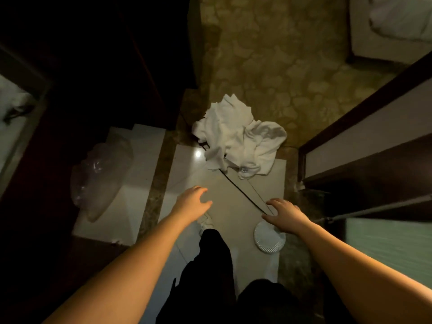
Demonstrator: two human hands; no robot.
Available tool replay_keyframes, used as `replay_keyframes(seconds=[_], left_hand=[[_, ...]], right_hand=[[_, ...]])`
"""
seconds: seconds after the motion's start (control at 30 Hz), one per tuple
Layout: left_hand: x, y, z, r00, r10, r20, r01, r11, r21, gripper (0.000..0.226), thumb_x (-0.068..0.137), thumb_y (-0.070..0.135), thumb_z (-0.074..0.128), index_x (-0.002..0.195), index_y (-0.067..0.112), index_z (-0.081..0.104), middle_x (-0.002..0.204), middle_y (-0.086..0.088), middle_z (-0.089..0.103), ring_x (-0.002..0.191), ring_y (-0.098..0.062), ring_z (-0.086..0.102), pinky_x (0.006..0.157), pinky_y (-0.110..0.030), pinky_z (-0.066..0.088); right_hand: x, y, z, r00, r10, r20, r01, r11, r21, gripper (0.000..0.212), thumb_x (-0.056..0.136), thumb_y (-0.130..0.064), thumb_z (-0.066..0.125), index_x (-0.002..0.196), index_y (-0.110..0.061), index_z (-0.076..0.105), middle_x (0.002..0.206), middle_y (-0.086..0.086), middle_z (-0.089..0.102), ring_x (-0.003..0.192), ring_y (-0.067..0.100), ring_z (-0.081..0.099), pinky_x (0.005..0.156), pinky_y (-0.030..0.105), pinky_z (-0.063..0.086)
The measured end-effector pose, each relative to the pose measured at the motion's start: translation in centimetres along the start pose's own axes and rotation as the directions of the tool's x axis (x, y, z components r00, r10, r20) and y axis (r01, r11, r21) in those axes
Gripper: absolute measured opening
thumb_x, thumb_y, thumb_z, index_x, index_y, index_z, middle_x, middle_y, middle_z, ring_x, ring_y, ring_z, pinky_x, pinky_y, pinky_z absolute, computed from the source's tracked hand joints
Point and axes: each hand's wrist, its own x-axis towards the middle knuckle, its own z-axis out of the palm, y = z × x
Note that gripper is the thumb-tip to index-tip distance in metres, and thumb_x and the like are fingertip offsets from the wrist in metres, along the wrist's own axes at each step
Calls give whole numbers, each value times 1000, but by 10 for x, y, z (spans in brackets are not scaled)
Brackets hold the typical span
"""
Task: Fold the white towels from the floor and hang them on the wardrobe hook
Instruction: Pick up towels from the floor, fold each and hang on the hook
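Note:
A crumpled heap of white towels lies on the floor ahead of me, half on the pale tiles and half on the patterned carpet. My left hand hangs in the air short of the heap, fingers loosely spread and holding nothing. My right hand is stretched out beside it, also empty with relaxed fingers, above the tiles. Both hands are apart from the towels. No wardrobe hook shows in this view.
A round white ribbed disc lies on the tile under my right wrist. A clear plastic bag sits on a pale ledge at left. Dark wooden frames and a metal rail border the right. A bed corner shows top right.

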Motion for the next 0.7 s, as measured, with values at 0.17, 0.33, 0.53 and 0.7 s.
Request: replay_keyframes(seconds=[0.17, 0.33, 0.53, 0.7], left_hand=[[109, -10, -33, 991, -40, 130, 36, 999, 37, 52, 97, 35, 59, 145, 19, 48, 152, -4, 45, 136, -23, 45, 107, -32, 38], [210, -20, -30, 975, -85, 203, 88, 996, -2, 50, 100, 38, 54, 146, 19, 48, 150, -4, 48, 130, -24, 51, 102, -32, 42], [331, -45, 22, 936, -171, 308, 195, 980, -49, 49, 100, 38, 54, 144, 18, 50, 147, -2, 51, 129, -21, 52, 105, -31, 42], [434, -62, 73, 919, -219, 327, 255, 964, -72, 44, 99, 36, 55, 140, 19, 54, 141, -1, 56, 124, -21, 55, 93, -27, 40]], right_hand=[[96, -22, -32, 997, 55, 56, -61, 992, 113, 62, 95, -49, 61, 148, -20, 47, 154, 3, 45, 139, 23, 44, 112, 34, 36], [197, -27, -39, 989, 103, 106, -121, 976, 183, 56, 98, -44, 59, 147, -18, 49, 152, 7, 46, 138, 26, 45, 112, 36, 38], [340, -9, -21, 978, 125, 165, -166, 952, 259, 53, 98, -33, 61, 146, -12, 49, 151, 10, 47, 137, 25, 46, 107, 29, 36], [452, 12, 7, 970, 152, 191, -205, 931, 301, 41, 98, -23, 61, 135, -7, 59, 141, 13, 57, 126, 26, 54, 94, 19, 34]])
